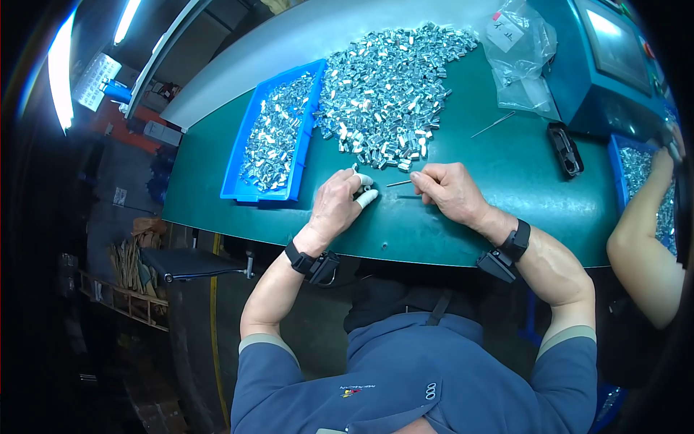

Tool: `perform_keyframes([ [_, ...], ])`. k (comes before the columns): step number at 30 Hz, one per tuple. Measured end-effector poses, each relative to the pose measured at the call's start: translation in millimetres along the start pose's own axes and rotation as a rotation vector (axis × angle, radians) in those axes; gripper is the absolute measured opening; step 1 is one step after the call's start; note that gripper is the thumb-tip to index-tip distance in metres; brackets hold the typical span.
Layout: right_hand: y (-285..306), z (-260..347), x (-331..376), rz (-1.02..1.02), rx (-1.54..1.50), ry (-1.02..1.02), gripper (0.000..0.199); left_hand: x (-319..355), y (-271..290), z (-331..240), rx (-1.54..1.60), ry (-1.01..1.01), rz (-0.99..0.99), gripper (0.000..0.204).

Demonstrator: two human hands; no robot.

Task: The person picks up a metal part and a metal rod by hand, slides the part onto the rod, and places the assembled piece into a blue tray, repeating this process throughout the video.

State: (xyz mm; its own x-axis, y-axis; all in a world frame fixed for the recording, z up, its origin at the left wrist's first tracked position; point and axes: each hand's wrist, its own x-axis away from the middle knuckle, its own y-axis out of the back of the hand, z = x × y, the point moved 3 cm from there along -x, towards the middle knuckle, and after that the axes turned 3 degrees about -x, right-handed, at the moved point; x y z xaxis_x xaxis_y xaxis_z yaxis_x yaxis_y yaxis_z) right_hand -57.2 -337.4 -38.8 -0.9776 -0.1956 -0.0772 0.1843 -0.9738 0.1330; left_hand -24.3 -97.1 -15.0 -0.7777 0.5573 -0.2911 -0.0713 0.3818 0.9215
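Observation:
White finger covers are on the fingertips of my left hand (335, 201), which pinches a small metal part (367, 189), mostly hidden by the fingers. Facing it, my right hand (454, 194) is closed on a thin metal rod (399, 183) whose tip points left toward that part; a gap shows between them. Just beyond both hands spreads a large pile of small shiny metal parts (387, 94). To the left of my left hand stands a blue tray (295, 189) holding many similar parts.
The green tabletop (434, 239) bears a thin pointed tool (493, 124), a black holder-like object (565, 150) and a clear plastic bag (520, 61). A blue machine with a screen (614, 43) stands at the far right. Another person's arm (643, 217) reaches over a blue bin (619, 163) there.

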Motion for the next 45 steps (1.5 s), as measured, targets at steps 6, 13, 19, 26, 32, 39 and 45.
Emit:
perform_keyframes([
  [6, -3, -1, 1, 0.01, 0.016, 0.011, 0.037, 0, -3, -4, 0.098, 0.011, 0.02, 0.02],
  [13, -6, -4, 3, 0.011, 0.097, 0.109, 0.033, -8, -13, -32, 0.136, -0.047, 0.081, 0.02],
  [19, -2, 6, 3, -0.035, 0.346, 0.111, 0.031, -10, -10, -34, 0.146, 0.014, 0.151, 0.019],
  [26, 0, -1, 2, -0.046, 0.382, 0.127, 0.031, -9, -12, -40, 0.207, -0.135, -0.007, 0.017],
  [32, -7, -14, -12, 0.036, 0.083, 0.102, 0.024, -1, -2, -32, 0.373, 0.111, 0.015, 0.012],
  [39, 0, -5, 1, 0.003, 0.062, 0.125, 0.033, 4, -11, -52, 0.367, 0.135, -0.021, 0.013],
  [45, -4, -9, -2, 0.023, 0.198, 0.166, 0.039, 13, -16, -50, 0.413, 0.135, 0.003, 0.012],
])
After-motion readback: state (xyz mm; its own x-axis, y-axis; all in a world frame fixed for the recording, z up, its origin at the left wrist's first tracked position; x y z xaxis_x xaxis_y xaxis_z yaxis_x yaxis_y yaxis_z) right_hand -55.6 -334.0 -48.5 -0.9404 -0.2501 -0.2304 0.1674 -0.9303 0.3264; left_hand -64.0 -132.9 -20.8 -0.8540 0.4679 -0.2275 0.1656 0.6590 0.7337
